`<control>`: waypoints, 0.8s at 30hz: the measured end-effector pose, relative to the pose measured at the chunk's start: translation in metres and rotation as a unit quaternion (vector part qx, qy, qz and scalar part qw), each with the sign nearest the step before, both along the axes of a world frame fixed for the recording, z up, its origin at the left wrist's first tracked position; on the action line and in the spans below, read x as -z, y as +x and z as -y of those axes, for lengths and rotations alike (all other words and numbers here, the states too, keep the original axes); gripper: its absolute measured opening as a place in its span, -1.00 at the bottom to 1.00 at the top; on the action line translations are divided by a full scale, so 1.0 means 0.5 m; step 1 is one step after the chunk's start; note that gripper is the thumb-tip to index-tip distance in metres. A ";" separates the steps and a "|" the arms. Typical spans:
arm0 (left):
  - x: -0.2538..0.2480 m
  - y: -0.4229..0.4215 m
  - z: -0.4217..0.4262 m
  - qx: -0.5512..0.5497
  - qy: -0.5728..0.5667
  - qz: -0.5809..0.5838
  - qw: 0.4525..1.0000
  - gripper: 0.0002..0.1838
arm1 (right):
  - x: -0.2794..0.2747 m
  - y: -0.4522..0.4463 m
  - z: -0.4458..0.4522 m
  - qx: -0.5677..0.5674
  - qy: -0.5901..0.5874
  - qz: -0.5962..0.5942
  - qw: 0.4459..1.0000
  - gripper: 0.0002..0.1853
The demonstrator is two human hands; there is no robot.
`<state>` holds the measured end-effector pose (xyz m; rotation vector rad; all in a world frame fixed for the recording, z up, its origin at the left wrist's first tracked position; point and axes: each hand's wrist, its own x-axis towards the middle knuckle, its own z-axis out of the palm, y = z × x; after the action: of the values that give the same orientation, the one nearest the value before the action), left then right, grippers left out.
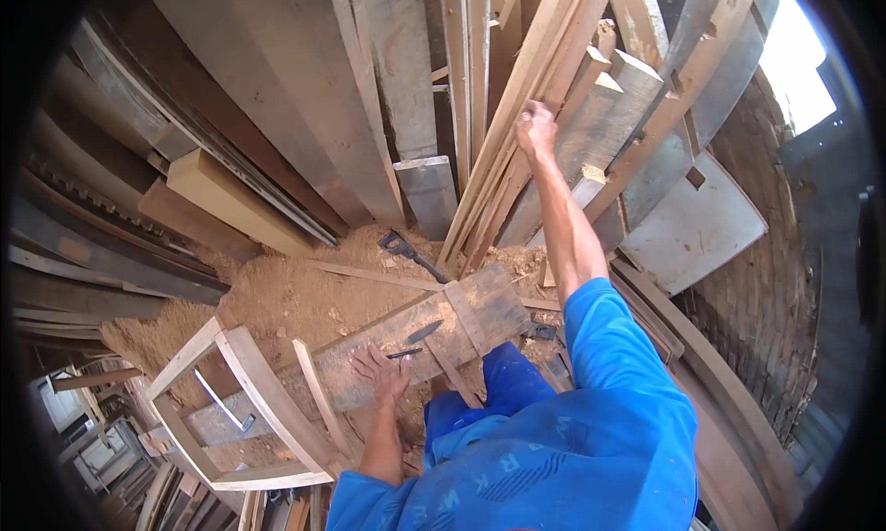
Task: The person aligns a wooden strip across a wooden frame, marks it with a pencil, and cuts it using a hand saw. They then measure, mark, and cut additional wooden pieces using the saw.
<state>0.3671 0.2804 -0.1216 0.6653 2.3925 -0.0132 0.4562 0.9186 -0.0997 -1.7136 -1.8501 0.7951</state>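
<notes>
Head: wooden strips point(500, 167) at right hand point(536, 130)

The person point(600, 476) wears a bright blue short-sleeved shirt point(628, 420), printed with faint lettering point(481, 484) and dark slanted stripes point(526, 476), over deeper blue legwear point(512, 381); the left hand point(383, 372) and right hand point(536, 130) are bare.

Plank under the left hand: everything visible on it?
Wide, worn grey-brown wooden plank, lying diagonally before the person, dusted with sawdust. The left hand rests on it, fingers spread. A dark blade-like tool lies on it; a flat strip crosses it near one end. Toward the other, a wooden frame partly hides it.
</notes>
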 end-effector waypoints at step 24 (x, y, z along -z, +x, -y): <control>-0.053 -0.005 -0.032 -0.011 -0.016 0.047 0.999 0.28 | -0.208 0.093 0.145 -0.040 -0.092 -0.513 0.853 -0.74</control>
<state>0.3647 0.2966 -0.0950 0.6110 2.3036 -0.0104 0.5027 0.8460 0.0041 -0.9272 -1.0953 1.5627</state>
